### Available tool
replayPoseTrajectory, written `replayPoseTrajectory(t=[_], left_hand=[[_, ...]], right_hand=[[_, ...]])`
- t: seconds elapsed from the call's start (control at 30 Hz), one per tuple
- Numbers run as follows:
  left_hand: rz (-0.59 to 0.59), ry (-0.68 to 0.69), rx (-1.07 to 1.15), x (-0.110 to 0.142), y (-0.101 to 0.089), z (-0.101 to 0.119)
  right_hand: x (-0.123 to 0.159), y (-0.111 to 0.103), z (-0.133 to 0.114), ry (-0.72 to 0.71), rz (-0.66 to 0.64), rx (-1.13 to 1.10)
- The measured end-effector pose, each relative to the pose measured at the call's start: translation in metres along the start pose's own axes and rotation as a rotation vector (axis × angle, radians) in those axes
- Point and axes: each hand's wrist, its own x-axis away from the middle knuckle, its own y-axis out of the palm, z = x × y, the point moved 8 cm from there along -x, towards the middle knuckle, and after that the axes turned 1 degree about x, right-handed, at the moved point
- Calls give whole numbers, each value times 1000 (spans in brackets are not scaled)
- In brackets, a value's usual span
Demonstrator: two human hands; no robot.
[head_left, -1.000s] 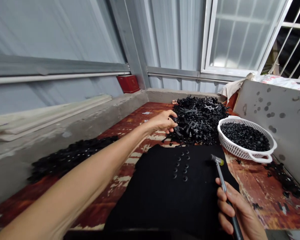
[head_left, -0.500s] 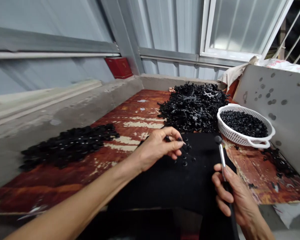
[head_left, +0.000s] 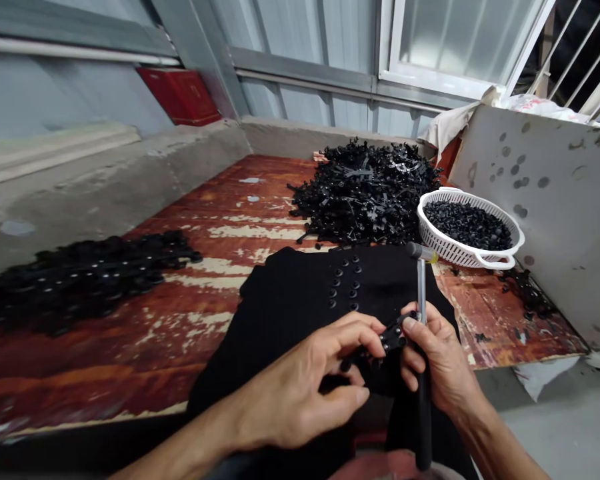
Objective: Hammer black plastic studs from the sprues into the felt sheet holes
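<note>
Over the black cloth point(head_left: 280, 320), the right hand point(head_left: 437, 353) clasps hammer point(head_left: 421, 287) and black strip point(head_left: 393, 338) — left hand point(head_left: 305, 380) touching the strip, fingers' grip unclear.

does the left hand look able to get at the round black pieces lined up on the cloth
Likely yes: the round black pieces lie on the cloth just beyond the left hand, with nothing seen in between. Its fingers are at a black part, though, so may need freeing first.

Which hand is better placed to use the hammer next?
Right, I'd say: the right hand holds the hammer, though it also seems to pinch a black part. The left hand is at that part's other end.
</note>
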Motion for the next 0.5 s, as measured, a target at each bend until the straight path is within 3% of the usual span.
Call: replayPoseTrajectory(t=[0.13,0.27,0.4,0.5], left_hand=[[-118,-366,326,-4,5,-19],[-227,-515,434,-4,14,-29],[-163,-566,499,6,2,-37],[18,-508,463,11,-26,-36]], right_hand=[[3,9,3,52,-69,85],[4,20,7,96,-134,149],[5,22,8,104,-145,178],[4,15,9,85,-113,177]])
